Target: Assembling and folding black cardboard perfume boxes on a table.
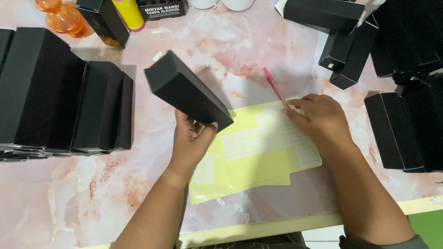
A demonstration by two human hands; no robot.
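Observation:
My left hand grips a long matte black box by its lower end, holding it tilted above the table. My right hand pinches a thin pink stick-like tool whose tip points up and left. That hand rests on the upper right corner of a yellow sticker sheet covered with rows of small white labels. More yellow sheets lie beneath it, partly hidden by my left forearm.
Rows of black boxes stand at the left and the right, with more at the top right. Orange glass items, a yellow tube and a dark box sit at the back. Loose white labels lie near the table's front edge.

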